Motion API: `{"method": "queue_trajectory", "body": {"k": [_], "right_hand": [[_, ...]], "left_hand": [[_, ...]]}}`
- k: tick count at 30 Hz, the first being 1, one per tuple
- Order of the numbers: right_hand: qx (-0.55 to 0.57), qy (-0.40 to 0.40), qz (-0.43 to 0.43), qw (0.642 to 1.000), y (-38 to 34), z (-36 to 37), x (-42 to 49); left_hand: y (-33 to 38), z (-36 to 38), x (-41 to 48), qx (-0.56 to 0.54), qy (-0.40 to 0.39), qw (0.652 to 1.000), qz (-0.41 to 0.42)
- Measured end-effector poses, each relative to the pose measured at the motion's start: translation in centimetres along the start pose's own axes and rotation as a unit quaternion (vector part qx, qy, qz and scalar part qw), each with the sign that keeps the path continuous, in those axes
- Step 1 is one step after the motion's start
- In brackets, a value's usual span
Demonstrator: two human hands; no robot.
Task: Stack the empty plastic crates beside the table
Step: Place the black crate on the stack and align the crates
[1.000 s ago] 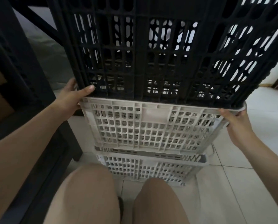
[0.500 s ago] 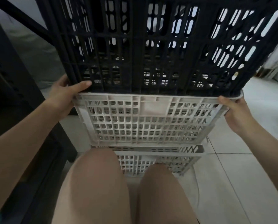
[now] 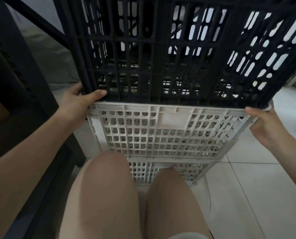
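Note:
A tall black lattice crate [image 3: 169, 49] sits on top of a white lattice crate [image 3: 161, 133], which rests on a second white crate [image 3: 183, 171] on the floor. My left hand [image 3: 76, 106] grips the left corner where the black crate meets the upper white crate, thumb laid across the black crate's bottom edge. My right hand [image 3: 264, 125] holds the right corner of the upper white crate's rim. My knees [image 3: 109, 192] hide part of the lowest crate.
A dark table frame [image 3: 19, 94] with a diagonal brace stands close on the left. White floor tiles [image 3: 257, 190] spread to the right. A grey cloth lies behind the table leg at the back left.
The view has moved closer and lower to the stack, and my knees have come forward over the bottom crate. Both hands keep the same hold on the corners.

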State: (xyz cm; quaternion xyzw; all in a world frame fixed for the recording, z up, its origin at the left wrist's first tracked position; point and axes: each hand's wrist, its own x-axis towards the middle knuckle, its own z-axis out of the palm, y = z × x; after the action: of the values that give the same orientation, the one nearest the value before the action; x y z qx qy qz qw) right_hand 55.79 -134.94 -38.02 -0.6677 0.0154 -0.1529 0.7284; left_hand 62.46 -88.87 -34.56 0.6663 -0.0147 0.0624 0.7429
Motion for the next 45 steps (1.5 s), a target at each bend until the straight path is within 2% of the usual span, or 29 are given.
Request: {"method": "queue_trajectory", "body": {"k": [16, 24, 28, 30, 33, 35, 37, 39, 45], "right_hand": [[0.041, 0.026, -0.007, 0.999, 1.5, -0.5, 1.5], [0.003, 0.026, -0.022, 0.999, 2.0, 1.2, 2.4], [-0.019, 0.043, -0.003, 0.999, 2.4, 1.8, 2.1], [-0.037, 0.051, 0.013, 0.998, 3.6, 1.5, 1.7], [-0.076, 0.05, 0.072, 0.993, 7.3, 0.7, 0.5], [-0.122, 0.035, 0.143, 0.982, 10.3, 0.5, -1.1], [-0.153, 0.006, 0.239, 0.959, 13.3, 0.3, -2.6], [-0.159, -0.002, 0.293, 0.943, 15.5, -0.2, -3.4], [-0.151, 0.049, 0.212, 0.964, 17.9, -0.6, -2.8]], "left_hand": [[-1.2, 0.5, 0.9, 0.009, -0.003, 1.0, 0.015], [-1.4, -0.3, 3.4, 0.045, -0.016, 0.999, 0.005], [-2.7, -0.8, 3.3, 0.031, 0.042, 0.999, 0.004], [-5.0, -0.9, 2.2, 0.094, 0.05, 0.994, -0.013], [-10.0, -0.7, 0.4, 0.29, 0.016, 0.952, -0.101], [-13.4, -0.9, -0.6, 0.276, -0.006, 0.948, -0.158], [-15.8, -1.7, -0.9, 0.242, -0.047, 0.952, -0.181], [-18.3, -2.9, -0.3, 0.251, -0.061, 0.945, -0.2], [-20.5, -3.0, -0.4, 0.259, 0.009, 0.941, -0.216]]}}
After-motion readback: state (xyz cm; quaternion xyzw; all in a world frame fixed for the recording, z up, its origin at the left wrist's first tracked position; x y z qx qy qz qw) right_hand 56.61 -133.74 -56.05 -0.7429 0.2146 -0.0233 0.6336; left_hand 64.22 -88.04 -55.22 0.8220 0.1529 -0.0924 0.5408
